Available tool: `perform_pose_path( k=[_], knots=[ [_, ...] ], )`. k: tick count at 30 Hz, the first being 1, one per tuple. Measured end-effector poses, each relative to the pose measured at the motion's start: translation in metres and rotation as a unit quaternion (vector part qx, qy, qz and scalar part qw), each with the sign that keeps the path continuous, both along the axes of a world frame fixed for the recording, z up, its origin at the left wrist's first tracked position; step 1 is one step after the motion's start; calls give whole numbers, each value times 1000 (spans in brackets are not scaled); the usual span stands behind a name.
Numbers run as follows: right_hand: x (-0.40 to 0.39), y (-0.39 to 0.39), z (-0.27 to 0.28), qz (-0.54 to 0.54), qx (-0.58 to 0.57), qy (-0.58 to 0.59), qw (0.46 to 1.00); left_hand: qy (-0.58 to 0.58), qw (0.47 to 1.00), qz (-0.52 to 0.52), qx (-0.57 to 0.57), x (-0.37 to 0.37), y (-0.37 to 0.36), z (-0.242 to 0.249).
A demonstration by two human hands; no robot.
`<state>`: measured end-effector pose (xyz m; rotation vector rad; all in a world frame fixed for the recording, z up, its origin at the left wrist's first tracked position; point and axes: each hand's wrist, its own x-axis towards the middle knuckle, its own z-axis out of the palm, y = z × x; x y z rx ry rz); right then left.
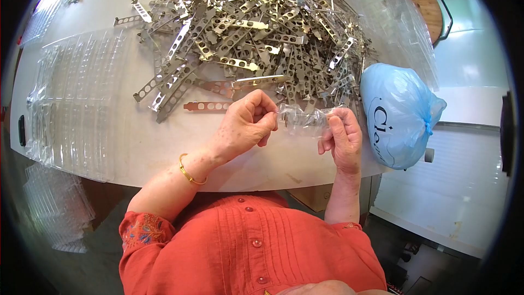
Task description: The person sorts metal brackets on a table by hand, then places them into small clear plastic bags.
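A crinkled piece of clear plastic film (303, 121) stretches between my two hands, just above the table near its front edge. My left hand (249, 122) pinches its left end between thumb and fingers. At the other end, my right hand (343, 136) grips the film with thumb and forefinger. Right behind the hands rises a big heap of perforated metal brackets (256, 38). One reddish-looking bracket (206, 106) lies flat beside my left hand. Whether anything is inside the film I cannot make out.
Clear ribbed plastic trays (76, 104) lie on the left of the white table (164, 155). A tied blue plastic bag (398, 114) sits close to my right hand. More clear plastic sheets (406, 27) lie at the back right, near a round wooden stool (420, 8).
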<state>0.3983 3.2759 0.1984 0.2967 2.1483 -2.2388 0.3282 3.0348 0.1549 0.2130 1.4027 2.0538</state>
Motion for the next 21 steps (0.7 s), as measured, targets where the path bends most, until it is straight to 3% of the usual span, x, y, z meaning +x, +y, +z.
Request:
perform_pose_path(
  k=[3, 13, 15, 21],
  knots=[
    [0, -1, -1, -22, 2, 11, 1000, 22, 999, 14, -37, 1, 1, 1],
    [3, -8, -5, -19, 85, 43, 995, 21, 995, 101, 1, 0, 3, -2],
    [3, -9, -5, -15, 87, 45, 995, 128, 987, 87, -40, -1, 3, -10],
    [2, -7, -6, -33, 66, 41, 996, 80, 989, 122, 32, 5, 5, -8]
  ],
)
